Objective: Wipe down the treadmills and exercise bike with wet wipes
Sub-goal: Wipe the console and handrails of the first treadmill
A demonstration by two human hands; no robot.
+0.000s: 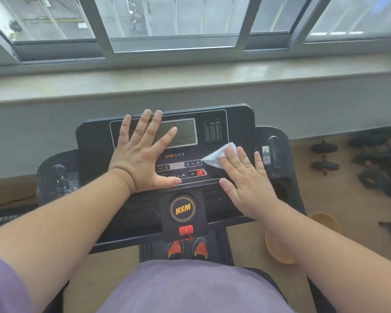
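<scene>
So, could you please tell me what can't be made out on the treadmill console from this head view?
- Left part of the display: covered by the left hand.
- Buttons left of the red button: hidden under the left hand's thumb and palm.
- Most of the wet wipe: under the right hand.
- Chart and QR sticker: print too small to read.
- Left speaker: blurred.
</scene>
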